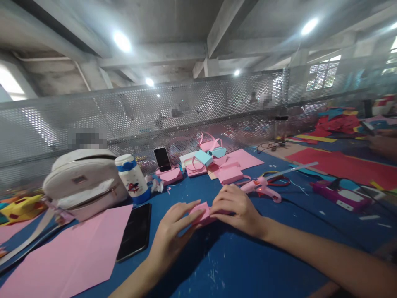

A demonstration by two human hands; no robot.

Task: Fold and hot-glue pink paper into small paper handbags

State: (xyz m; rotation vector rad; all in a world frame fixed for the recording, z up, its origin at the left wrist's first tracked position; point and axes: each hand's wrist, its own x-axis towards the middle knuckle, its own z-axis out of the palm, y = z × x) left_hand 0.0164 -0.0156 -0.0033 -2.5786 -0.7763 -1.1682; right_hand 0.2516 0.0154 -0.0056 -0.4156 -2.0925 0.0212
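Observation:
Between my two hands, just above the blue table (pixel 201 265), is a small folded piece of pink paper (pixel 203 213). My left hand (pixel 175 223) pinches its left side between thumb and fingers. At its right end, my right hand (pixel 234 209) is closed on the same piece with bent fingers. Beyond my right hand lies a pink glue gun (pixel 262 188), a long clear glue stick (pixel 291 169) poking out of its back. A pink paper box (pixel 229 174) lies close behind the right hand. How the held paper is folded is partly hidden by my fingers.
A white backpack (pixel 83 178), a bottle (pixel 132 180) and a dark tablet (pixel 136 231) stand or lie at left, with large pink paper (pixel 80 252). Behind are a phone (pixel 162 159) and a perforated metal partition (pixel 139 120). Right: purple power strip (pixel 341 196), red paper (pixel 341 163), another person's hand (pixel 384 142).

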